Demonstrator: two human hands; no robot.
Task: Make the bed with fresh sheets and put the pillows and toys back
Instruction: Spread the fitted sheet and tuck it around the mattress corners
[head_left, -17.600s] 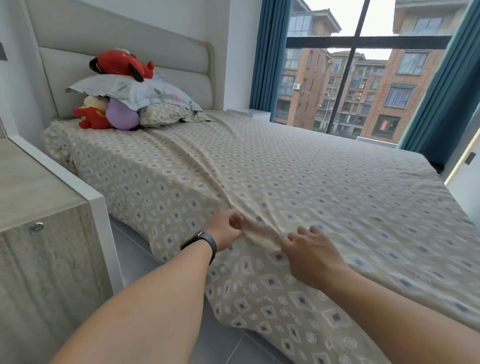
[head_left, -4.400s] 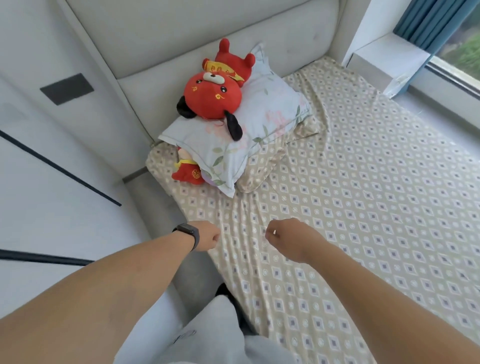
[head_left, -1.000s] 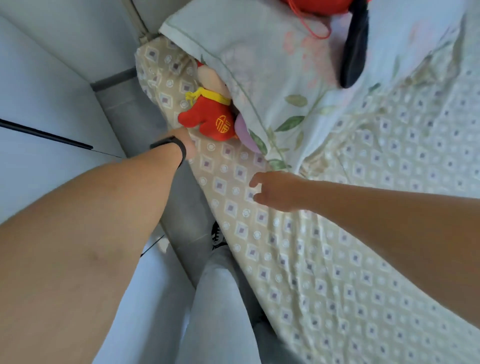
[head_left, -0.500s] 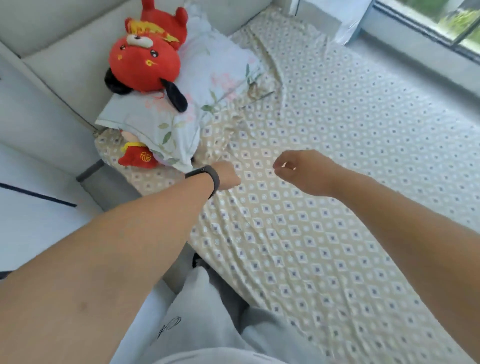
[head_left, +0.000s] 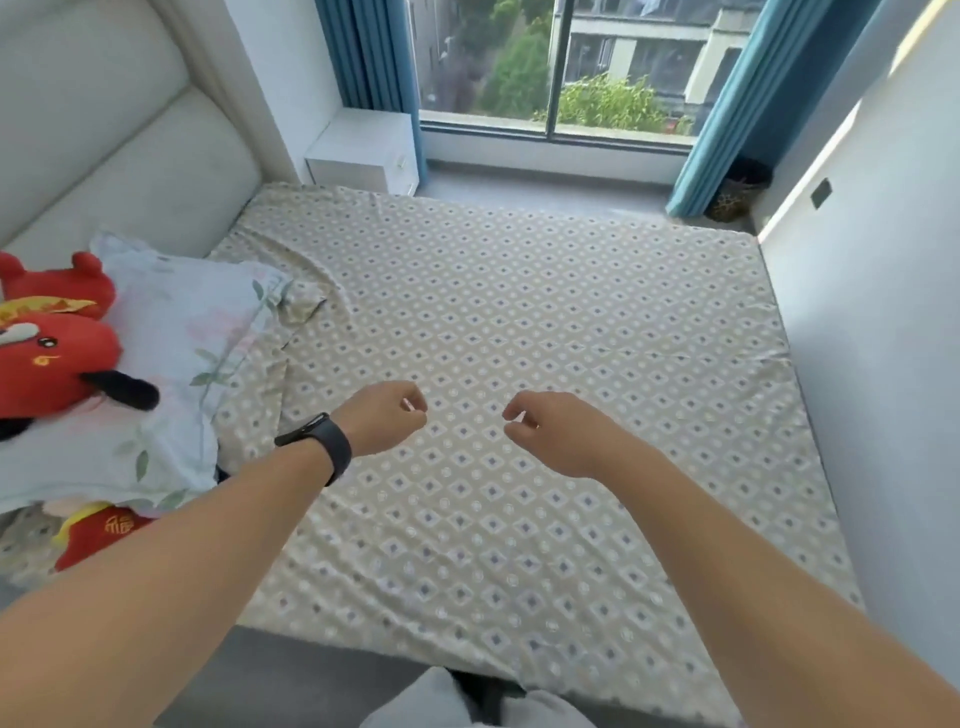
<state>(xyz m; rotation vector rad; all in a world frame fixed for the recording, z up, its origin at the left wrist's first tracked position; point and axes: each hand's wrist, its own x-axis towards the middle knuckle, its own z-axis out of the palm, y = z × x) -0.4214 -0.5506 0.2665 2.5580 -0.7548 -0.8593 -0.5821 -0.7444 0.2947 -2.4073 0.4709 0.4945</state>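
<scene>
A beige bedsheet (head_left: 519, 332) printed with small blue and white diamonds lies spread flat across the mattress, with a few creases near the headboard end. Above its middle hover the left hand (head_left: 384, 415), with a black band (head_left: 327, 447) on its wrist, and the right hand (head_left: 550, 431), slightly apart. Both have their fingers curled inward; neither seems to hold any cloth, though the fingertips are hard to make out. At the left, a pale floral pillow (head_left: 171, 374) rests by the padded cream headboard (head_left: 119, 156), a red plush toy (head_left: 47, 353) on top and another red toy (head_left: 98, 535) under its near edge. Beyond stand a white nightstand (head_left: 363, 150) and teal curtains (head_left: 363, 57).
</scene>
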